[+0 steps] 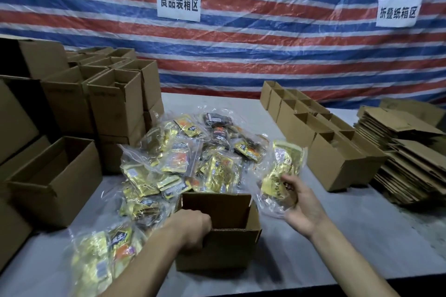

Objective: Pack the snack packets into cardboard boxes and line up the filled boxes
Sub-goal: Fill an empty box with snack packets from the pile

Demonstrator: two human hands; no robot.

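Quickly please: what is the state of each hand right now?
Left hand: closed, gripping the near rim of the open cardboard box.
Right hand: closed, holding a clear bag of gold snack packets.

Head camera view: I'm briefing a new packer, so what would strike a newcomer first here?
The heap of gold snack packets in clear bags at the centre of the table draws the eye first. Right before it, the left hand grips the rim of an open cardboard box while the right hand holds a bag of gold packets beside it. Behind everything hangs a red, white and blue striped tarp.
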